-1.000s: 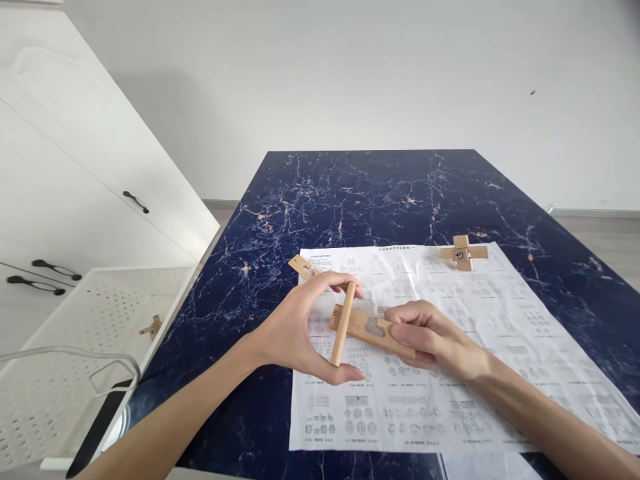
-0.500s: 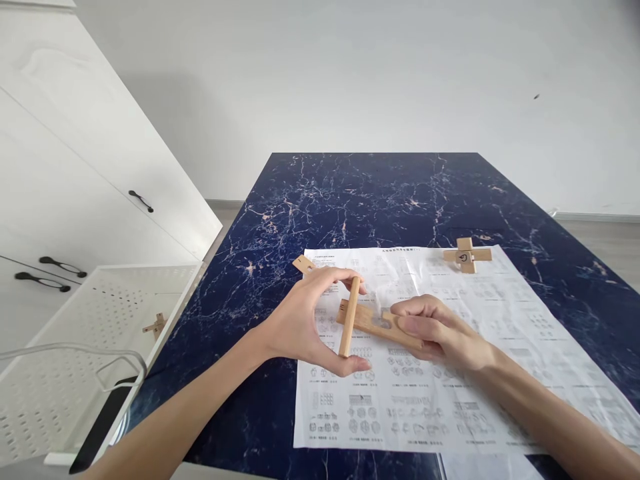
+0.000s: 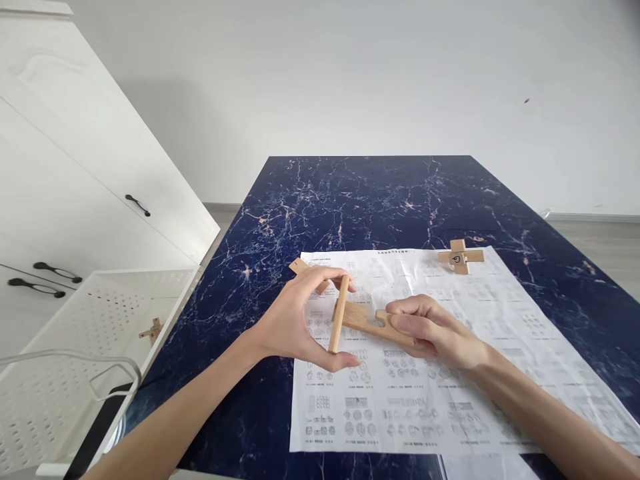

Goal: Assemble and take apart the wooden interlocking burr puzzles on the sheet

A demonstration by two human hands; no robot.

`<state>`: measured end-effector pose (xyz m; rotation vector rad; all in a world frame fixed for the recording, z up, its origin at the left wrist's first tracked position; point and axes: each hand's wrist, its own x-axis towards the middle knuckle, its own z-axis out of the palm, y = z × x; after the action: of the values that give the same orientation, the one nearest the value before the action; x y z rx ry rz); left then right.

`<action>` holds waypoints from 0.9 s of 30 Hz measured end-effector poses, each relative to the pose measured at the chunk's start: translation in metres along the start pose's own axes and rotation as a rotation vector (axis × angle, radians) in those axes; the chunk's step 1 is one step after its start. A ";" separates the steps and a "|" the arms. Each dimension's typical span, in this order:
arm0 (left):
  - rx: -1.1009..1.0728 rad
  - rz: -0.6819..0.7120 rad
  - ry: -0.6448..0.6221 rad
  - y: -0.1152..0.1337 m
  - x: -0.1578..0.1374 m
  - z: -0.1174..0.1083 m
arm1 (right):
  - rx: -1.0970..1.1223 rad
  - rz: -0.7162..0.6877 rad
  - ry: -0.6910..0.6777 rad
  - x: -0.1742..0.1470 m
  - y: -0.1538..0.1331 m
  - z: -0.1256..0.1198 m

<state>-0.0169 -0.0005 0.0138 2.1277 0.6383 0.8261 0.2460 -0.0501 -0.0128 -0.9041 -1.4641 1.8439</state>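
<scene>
Notched wooden strip (image 3: 361, 321) and slim wooden bar (image 3: 339, 317) are both held above the printed sheet (image 3: 500, 347), as the head view shows. The left hand (image 3: 290, 319) has its thumb and fingers spread wide into a C, with the slim bar spanning the gap, one end near the thumb and the other against the fingers. The right hand (image 3: 435, 333) pinches the near end of the notched strip firmly between thumb and curled fingers. The strip's far end reaches to the slim bar and passes behind it; whether the two touch, I cannot tell.

Another wooden piece (image 3: 299, 265) lies at the sheet's upper left corner, partly hidden by the left hand. A wooden cross (image 3: 459, 258), marked on its front, rests near the sheet's upper right corner. The sheet, creased, lies on the dark blue marbled table (image 3: 350, 200). Inside the white bin (image 3: 85, 320) at left sits a smaller wooden cross piece (image 3: 153, 330).
</scene>
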 end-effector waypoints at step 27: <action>0.879 -0.291 0.214 -0.043 -0.016 -0.029 | -0.545 0.011 0.396 0.009 0.002 -0.002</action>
<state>-0.0558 0.0277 -0.0110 2.6060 1.6124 0.6731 0.2420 -0.0418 -0.0163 -1.4381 -1.7169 1.1807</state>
